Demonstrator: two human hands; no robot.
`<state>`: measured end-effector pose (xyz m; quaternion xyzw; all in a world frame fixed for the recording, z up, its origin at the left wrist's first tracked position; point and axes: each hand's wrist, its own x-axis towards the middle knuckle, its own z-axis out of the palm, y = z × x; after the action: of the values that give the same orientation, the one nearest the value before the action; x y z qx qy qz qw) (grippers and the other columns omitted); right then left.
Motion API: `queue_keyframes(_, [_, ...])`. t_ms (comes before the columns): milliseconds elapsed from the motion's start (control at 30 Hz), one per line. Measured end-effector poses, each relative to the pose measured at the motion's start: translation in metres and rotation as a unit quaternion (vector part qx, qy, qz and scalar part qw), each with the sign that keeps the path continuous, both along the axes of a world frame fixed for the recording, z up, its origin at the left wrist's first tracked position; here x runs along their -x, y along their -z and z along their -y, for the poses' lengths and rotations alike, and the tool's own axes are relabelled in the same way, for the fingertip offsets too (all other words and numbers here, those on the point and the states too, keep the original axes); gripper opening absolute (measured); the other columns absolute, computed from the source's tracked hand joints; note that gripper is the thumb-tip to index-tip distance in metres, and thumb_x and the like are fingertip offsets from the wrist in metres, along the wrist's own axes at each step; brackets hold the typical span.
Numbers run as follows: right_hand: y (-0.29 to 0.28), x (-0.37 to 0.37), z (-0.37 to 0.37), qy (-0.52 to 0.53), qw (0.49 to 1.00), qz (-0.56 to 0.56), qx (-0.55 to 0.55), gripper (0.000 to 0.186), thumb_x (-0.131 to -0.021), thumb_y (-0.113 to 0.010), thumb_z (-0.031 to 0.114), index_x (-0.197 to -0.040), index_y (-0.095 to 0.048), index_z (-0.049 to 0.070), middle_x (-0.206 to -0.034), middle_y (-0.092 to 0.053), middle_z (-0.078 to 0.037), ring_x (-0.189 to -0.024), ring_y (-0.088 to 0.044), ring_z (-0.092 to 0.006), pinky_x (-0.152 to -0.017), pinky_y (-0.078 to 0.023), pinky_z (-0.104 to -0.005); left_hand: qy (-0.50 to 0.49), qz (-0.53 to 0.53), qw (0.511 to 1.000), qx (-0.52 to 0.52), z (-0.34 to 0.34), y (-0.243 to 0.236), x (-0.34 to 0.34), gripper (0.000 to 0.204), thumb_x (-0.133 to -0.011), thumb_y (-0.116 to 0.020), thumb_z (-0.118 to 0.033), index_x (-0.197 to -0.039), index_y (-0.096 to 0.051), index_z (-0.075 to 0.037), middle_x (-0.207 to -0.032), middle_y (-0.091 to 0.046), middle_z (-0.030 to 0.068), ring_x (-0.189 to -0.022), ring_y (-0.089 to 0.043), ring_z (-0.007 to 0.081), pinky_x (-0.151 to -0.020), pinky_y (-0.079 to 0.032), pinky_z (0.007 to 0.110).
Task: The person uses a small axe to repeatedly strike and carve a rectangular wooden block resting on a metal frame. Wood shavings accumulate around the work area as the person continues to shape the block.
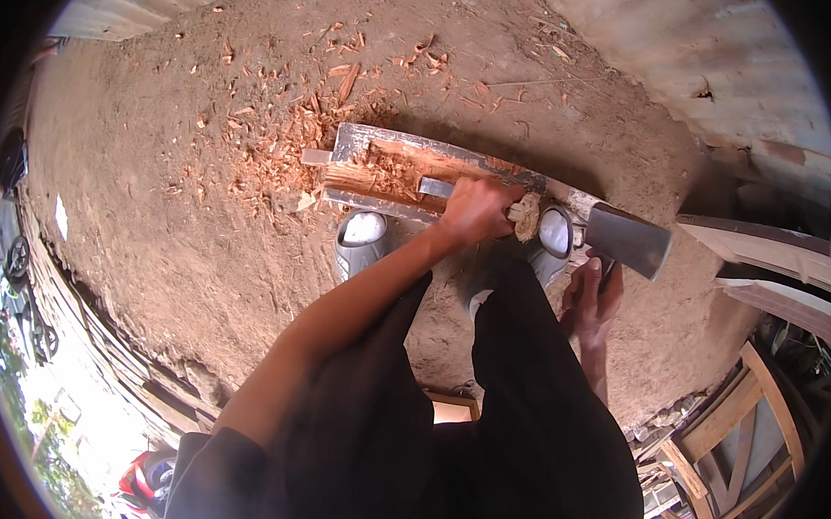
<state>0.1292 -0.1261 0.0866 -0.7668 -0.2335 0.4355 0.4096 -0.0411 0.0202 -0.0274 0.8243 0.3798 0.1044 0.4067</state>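
My left hand (476, 209) is closed round a chisel (436, 188), its metal blade lying in the hollowed channel of a long weathered timber piece (382, 136) with orange shavings inside; the handle's frayed wooden end (525, 219) sticks out to the right. My right hand (592, 298), lower right, grips the handle of an axe, whose broad grey flat head (630, 236) is beside the timber's right end. My two feet, in grey footwear (359, 248) with white tops, are just below the timber, one on each side of my left hand.
Wood shavings (290, 154) are scattered over the dirt ground (154, 224). Corrugated sheet (665, 35) is at upper right, stacked boards (767, 249) at right, a wooden chair-like frame (724, 413) at lower right, long sticks (123, 365) at left and a red motorbike (142, 475) at lower left.
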Motion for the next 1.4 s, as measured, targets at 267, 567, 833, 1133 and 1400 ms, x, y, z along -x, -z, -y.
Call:
queue_keyframes(267, [-0.021, 0.005, -0.026, -0.123, 0.991, 0.024, 0.050, 0.027, -0.106, -0.052, 0.028, -0.106, -0.054, 0.001, -0.063, -0.049, -0.002, -0.044, -0.045, -0.0093, -0.040, -0.036, -0.0253, -0.011, 0.029, 1.000, 0.004, 0.001, 0.000, 0.006, 0.027, -0.066, -0.072, -0.023, -0.091, -0.067, -0.014, -0.074, -0.069, 0.0156, -0.075, -0.070, 0.0371, -0.063, -0.051, 0.051])
queue_keyframes(567, [-0.024, 0.003, -0.033, -0.121, 0.979, -0.050, 0.154, 0.024, -0.106, -0.055, 0.027, -0.108, -0.055, 0.002, -0.062, -0.051, -0.002, -0.046, -0.050, -0.0103, -0.041, -0.041, -0.0275, -0.048, 0.050, 0.997, -0.018, 0.001, 0.000, 0.006, 0.029, -0.067, -0.072, -0.024, -0.095, -0.069, -0.014, -0.075, -0.069, 0.0162, -0.075, -0.070, 0.0374, -0.065, -0.052, 0.052])
queue_keyframes(833, [0.032, -0.009, 0.007, -0.118, 0.992, 0.032, -0.032, 0.021, -0.106, -0.055, 0.023, -0.113, -0.058, 0.003, -0.071, -0.059, -0.004, -0.050, -0.055, -0.0115, -0.045, -0.042, -0.0289, -0.046, 0.052, 0.998, 0.001, -0.001, -0.002, 0.004, 0.025, -0.067, -0.071, -0.025, -0.090, -0.068, -0.013, -0.074, -0.069, 0.0162, -0.076, -0.070, 0.0376, -0.065, -0.051, 0.051])
queue_keyframes(1133, [-0.029, -0.001, -0.026, -0.034, 0.998, -0.012, -0.055, 0.025, -0.105, -0.059, 0.024, -0.106, -0.057, -0.001, -0.074, -0.060, -0.009, -0.050, -0.057, -0.0120, -0.045, -0.045, -0.0284, -0.055, 0.061, 0.996, -0.019, -0.003, -0.001, 0.004, 0.024, -0.068, -0.070, -0.021, -0.090, -0.066, -0.012, -0.074, -0.069, 0.0158, -0.075, -0.070, 0.0367, -0.066, -0.052, 0.049])
queue_keyframes(1400, [-0.003, 0.007, -0.037, -0.202, 0.971, 0.112, 0.065, 0.026, -0.105, -0.057, 0.027, -0.110, -0.056, 0.002, -0.068, -0.056, -0.005, -0.048, -0.052, -0.0104, -0.044, -0.042, -0.0291, -0.080, 0.061, 0.995, -0.027, -0.001, -0.001, 0.003, 0.024, -0.069, -0.070, -0.021, -0.091, -0.067, -0.012, -0.077, -0.071, 0.0157, -0.076, -0.071, 0.0360, -0.064, -0.052, 0.050])
